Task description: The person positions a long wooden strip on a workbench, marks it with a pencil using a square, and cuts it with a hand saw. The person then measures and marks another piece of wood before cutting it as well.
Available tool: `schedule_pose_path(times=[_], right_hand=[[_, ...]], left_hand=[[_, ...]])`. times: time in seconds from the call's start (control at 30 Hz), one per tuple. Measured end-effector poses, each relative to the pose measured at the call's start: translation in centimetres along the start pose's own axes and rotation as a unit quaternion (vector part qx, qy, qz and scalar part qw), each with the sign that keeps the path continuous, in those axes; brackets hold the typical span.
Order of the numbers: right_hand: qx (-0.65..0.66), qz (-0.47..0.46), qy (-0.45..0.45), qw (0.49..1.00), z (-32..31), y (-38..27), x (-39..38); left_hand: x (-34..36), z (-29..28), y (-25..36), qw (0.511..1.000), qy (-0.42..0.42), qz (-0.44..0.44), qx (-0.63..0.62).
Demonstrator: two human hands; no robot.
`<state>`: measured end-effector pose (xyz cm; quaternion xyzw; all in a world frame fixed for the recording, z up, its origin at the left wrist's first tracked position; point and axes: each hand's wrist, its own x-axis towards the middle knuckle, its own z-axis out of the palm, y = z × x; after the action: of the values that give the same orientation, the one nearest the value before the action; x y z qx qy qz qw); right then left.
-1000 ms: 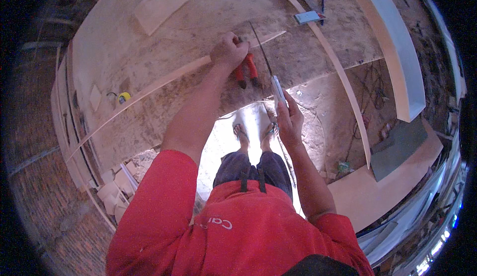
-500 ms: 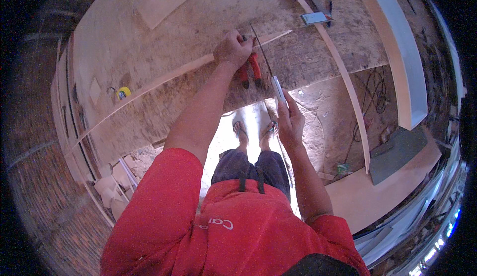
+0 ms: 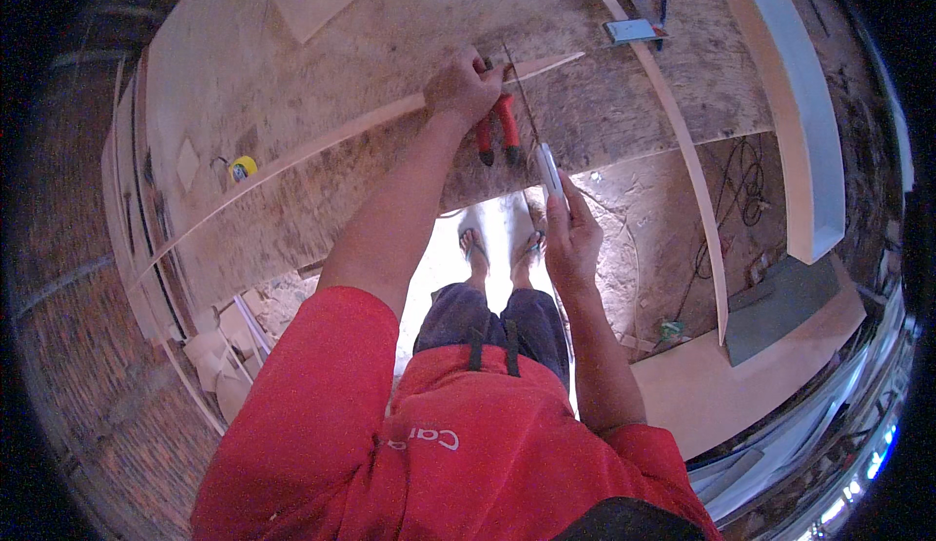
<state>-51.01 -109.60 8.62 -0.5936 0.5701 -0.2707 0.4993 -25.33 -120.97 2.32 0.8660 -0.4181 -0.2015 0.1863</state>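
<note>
A long, thin wooden strip [image 3: 336, 134] runs across the bench, its pointed end toward the far right. My left hand [image 3: 464, 91] is closed on the strip near that end, pressing it to the bench. In my right hand [image 3: 572, 234] is a thin-bladed tool with a white handle [image 3: 549, 169]; whether it is a saw or a knife I cannot tell. Its narrow dark blade crosses the strip just right of my left fingers. Red-handled pliers [image 3: 510, 127] lie beside my left hand, handles toward me, their jaws partly hidden.
A yellow tape measure [image 3: 243, 167] sits at left on the worn wooden bench [image 3: 331, 73]. Another curved strip [image 3: 682, 127] passes under a small silvery block [image 3: 631, 31] at right. Beyond it stands a broad curved panel [image 3: 792, 122]. Cable coils [image 3: 751, 195] lie below the bench edge.
The view has shifted slightly, so the bench things appear a little farther up and right. Both hands keep their holds, and the blade still crosses the strip at about the same place.
</note>
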Motion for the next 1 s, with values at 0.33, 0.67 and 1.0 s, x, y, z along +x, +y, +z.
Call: schedule_pose_path(times=[0.33,0.67,1.0], right_hand=[[0.014,0.038,-0.037,0.999,-0.1,-1.8,1.9],[0.013,0.06,-0.038,0.997,-1.1,-1.5,-0.2],[0.014,0.027,-0.03,0.999,1.0,-1.6,3.0]], left_hand=[[0.0,-0.1,0.4,1.0,-0.005,0.0,-0.003],[-0.3,-0.4,0.1,1.0,-0.017,-0.009,0.0],[0.2,0.5,-0.3,1.0,-0.008,0.011,-0.003]])
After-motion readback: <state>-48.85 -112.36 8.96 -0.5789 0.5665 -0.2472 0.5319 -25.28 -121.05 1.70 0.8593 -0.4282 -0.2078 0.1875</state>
